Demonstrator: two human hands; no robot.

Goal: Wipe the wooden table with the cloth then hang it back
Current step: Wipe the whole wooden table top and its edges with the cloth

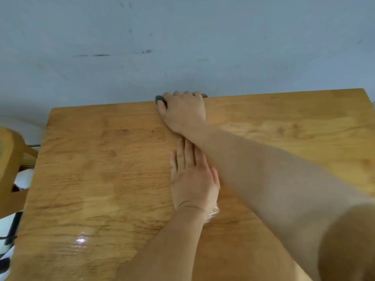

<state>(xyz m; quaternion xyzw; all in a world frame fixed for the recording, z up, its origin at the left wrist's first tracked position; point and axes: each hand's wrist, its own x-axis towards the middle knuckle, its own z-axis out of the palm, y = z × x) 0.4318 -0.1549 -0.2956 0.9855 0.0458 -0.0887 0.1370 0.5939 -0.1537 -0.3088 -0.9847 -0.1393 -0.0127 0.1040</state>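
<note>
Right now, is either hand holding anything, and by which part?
The right hand presses a dark cloth at the table's far edge; the cloth is mostly hidden under it. The left hand lies flat, holding nothing.

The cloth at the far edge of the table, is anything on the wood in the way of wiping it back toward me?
Yes: the left hand lies flat mid-table, just nearer than the right hand pressing the cloth. No objects show on the wood.

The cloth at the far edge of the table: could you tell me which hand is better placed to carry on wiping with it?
Right. The right hand already presses the cloth at the table's far edge; the left hand lies flat and empty, nearer the person.
</note>
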